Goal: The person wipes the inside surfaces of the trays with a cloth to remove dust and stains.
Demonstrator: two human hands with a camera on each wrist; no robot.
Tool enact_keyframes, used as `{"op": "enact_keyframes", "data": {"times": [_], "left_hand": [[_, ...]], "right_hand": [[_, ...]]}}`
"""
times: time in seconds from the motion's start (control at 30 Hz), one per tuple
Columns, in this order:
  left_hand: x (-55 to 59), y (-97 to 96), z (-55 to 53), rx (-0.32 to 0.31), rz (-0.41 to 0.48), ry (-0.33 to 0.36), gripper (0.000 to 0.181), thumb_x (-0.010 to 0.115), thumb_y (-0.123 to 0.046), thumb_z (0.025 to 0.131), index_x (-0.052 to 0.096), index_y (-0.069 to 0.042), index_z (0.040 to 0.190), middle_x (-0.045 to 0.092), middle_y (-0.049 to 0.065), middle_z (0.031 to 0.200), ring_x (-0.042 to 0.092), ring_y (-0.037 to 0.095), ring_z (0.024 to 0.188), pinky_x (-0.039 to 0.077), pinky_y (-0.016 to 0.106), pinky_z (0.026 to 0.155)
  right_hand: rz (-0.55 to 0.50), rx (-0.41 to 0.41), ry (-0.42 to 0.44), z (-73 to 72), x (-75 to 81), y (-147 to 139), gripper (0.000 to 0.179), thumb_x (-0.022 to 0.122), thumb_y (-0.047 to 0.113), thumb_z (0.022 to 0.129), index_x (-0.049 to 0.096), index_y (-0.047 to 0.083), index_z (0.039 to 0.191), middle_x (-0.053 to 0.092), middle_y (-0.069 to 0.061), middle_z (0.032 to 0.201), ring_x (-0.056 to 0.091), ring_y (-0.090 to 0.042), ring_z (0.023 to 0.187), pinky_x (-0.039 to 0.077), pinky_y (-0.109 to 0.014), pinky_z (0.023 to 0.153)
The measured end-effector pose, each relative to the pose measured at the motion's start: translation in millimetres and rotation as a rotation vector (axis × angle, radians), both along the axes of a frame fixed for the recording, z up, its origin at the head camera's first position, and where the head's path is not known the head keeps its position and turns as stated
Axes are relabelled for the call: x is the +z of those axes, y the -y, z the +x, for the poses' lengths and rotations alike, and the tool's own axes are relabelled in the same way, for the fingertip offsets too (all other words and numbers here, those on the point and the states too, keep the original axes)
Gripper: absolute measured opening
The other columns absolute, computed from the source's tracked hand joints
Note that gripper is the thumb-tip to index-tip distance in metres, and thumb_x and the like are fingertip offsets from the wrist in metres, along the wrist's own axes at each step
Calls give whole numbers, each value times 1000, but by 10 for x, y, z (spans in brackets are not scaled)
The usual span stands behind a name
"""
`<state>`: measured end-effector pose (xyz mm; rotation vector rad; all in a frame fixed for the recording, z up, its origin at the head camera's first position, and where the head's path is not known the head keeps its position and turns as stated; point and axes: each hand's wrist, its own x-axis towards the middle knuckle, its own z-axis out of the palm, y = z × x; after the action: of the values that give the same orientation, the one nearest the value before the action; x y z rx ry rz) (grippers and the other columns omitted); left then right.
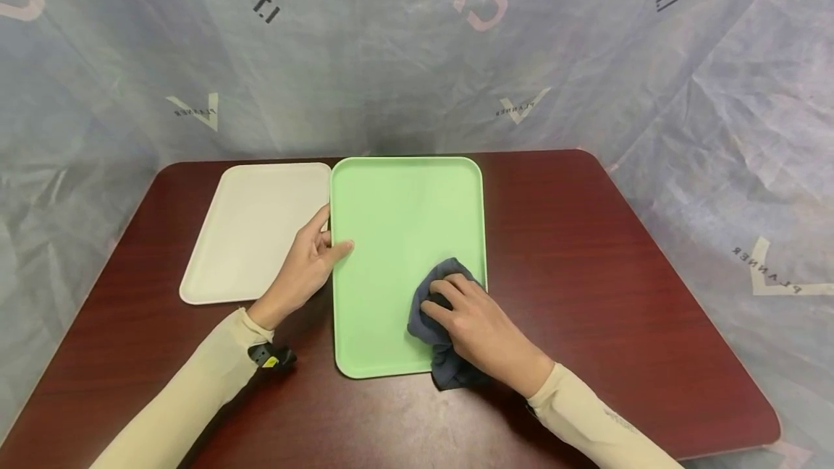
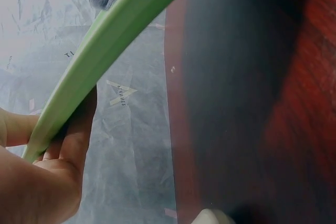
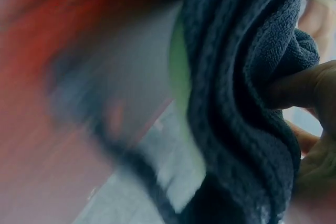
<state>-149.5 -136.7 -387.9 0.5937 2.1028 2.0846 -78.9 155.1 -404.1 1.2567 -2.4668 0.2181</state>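
Note:
A light green tray (image 1: 397, 230) is held above the table, its long side running away from me. My left hand (image 1: 305, 263) grips its left edge, thumb on the upper face and fingers beneath, as the left wrist view shows at the tray's rim (image 2: 89, 56). With bent fingers, my right hand (image 1: 478, 324) holds a bunched dark blue-grey cloth (image 1: 423, 310) against the tray's lower right part. One end of the cloth hangs past the near edge. Up close in the right wrist view, the cloth (image 3: 231, 98) shows thick folds under the fingers.
A white tray (image 1: 260, 230) lies on the dark red wooden table (image 1: 573, 273), left of the green one. Grey plastic sheeting (image 1: 365, 56) with printed letters hangs behind the table and at both sides. A dark band with a yellow mark sits at the left wrist.

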Motion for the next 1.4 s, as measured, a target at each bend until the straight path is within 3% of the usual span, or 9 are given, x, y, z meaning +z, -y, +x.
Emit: {"op": "enact_keyframes", "data": {"times": [0.37,0.67,0.9,1.1,1.4], "left_hand": [[-12,-26,7,-14,-21,-15,65,53,-4,103,26,-28,157,68,24,114,71,30,94,58,41,76],[-35,-39,3,10,-60,-38,63,52,-6,104,26,-26,157,67,23,115,71,29,93,58,40,74],[-64,-45,-6,22,-89,-90,63,52,-7,104,24,-22,158,65,24,120,69,29,96,57,36,74],[-78,-21,4,27,-95,-92,62,51,-7,104,24,-22,158,63,23,123,67,28,102,57,35,77],[-77,9,0,15,-58,-84,61,53,-8,104,27,-23,156,66,22,120,70,28,95,58,39,73]], "right_hand": [[46,92,5,-73,41,424,33,69,-7,82,71,12,109,59,-8,117,51,-26,110,41,-34,100],[105,134,-16,-148,93,728,27,66,-2,88,70,14,110,59,-5,114,50,-23,106,43,-31,94],[142,147,-33,-180,105,852,27,66,5,91,69,16,116,59,-4,117,50,-23,108,41,-31,95],[159,157,-69,-168,92,932,24,64,5,93,70,15,113,60,-3,115,50,-22,104,41,-32,93],[188,174,-81,-72,18,950,22,68,9,93,71,18,113,59,0,120,49,-20,107,44,-32,87]]}}
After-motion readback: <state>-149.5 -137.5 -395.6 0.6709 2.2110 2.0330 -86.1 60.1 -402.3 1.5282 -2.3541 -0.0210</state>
